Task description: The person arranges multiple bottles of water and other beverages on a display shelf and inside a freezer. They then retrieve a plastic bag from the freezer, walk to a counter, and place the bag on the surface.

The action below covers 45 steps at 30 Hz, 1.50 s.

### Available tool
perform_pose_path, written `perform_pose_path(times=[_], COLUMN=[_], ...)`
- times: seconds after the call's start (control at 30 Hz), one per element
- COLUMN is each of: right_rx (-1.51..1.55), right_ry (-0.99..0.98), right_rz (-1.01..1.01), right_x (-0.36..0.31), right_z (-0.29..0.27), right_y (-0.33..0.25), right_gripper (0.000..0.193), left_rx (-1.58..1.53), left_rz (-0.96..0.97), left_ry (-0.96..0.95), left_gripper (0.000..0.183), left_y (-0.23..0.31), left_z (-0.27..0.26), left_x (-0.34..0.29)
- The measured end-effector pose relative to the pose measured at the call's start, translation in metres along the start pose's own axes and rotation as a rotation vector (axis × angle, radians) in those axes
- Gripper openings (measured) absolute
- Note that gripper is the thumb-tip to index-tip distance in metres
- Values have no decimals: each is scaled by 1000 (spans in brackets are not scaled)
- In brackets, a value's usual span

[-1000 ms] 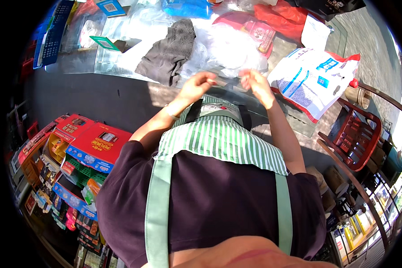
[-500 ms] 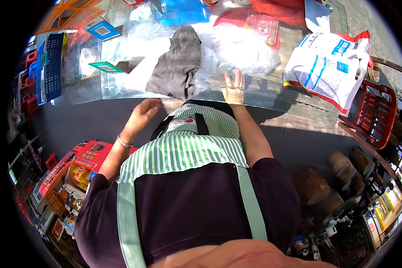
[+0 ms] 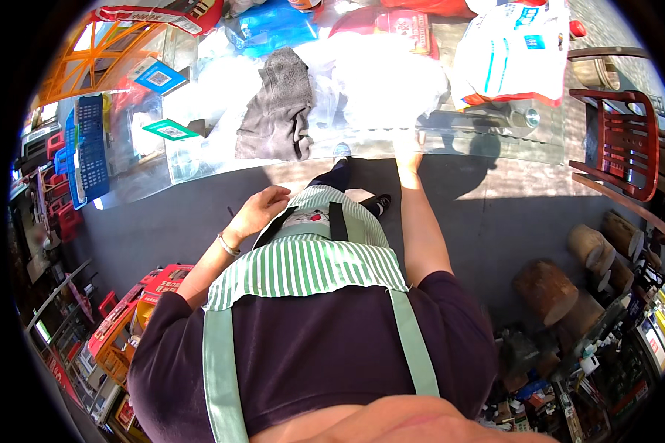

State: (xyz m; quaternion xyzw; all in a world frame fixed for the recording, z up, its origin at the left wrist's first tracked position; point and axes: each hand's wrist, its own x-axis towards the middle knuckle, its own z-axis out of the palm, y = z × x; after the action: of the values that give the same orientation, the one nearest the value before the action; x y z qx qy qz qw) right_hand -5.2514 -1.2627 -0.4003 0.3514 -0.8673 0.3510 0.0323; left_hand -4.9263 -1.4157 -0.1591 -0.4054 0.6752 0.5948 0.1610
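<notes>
My left hand [image 3: 263, 210] hangs in front of my apron, short of the glass-topped table [image 3: 495, 145]. Its fingers are loosely bent and slightly apart, with nothing seen in them. At the table's near edge is my right hand [image 3: 408, 156]; strong sunlight washes out its fingers, so their grip cannot be made out. Left of that hand, a crumpled dark grey cloth [image 3: 277, 111] lies partly over the near edge. Beyond the right hand spreads a heap of clear plastic bags [image 3: 388, 77], brightly lit. A white, blue and red printed bag [image 3: 506, 55] sits farther right.
Two code cards, one blue [image 3: 157, 76] and one green-edged [image 3: 169, 130], stand on the table's left part. A blue plastic basket [image 3: 91, 144] is at the left end. A red-brown wooden chair [image 3: 621, 144] stands right of the table; log stumps [image 3: 545, 290] sit on the floor behind it.
The view has shifted, so the table sits higher and more floor and my feet show. My right hand now lies at the table's edge, its earlier outstretched fingers lost in glare.
</notes>
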Motion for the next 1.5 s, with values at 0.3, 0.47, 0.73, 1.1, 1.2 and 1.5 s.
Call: perform_pose_path(times=[0.3, 0.47, 0.73, 1.1, 1.2, 1.5], right_rx=[2197, 2211, 1289, 1811, 1835, 1894], right_ry=[-383, -77, -680, -341, -76, -185], right_rz=[610, 1045, 1398, 1318, 1407, 1278], right_x=[-40, -56, -78, -91, -71, 6], right_z=[-47, -62, -110, -117, -101, -11], right_y=[34, 24, -26, 128, 124, 7], right_gripper=[30, 19, 9, 20, 35, 35], left_rx=[55, -20, -855, -909, -1270, -1474], left_rz=[100, 133, -308, -426, -434, -606], left_ry=[-82, -118, -130, 240, 84, 360], left_gripper=[37, 39, 67, 50, 52, 38], left_y=[6, -13, -14, -83, -96, -221], left_z=[40, 64, 146, 130, 117, 81], left_x=[12, 38, 122, 140, 110, 27])
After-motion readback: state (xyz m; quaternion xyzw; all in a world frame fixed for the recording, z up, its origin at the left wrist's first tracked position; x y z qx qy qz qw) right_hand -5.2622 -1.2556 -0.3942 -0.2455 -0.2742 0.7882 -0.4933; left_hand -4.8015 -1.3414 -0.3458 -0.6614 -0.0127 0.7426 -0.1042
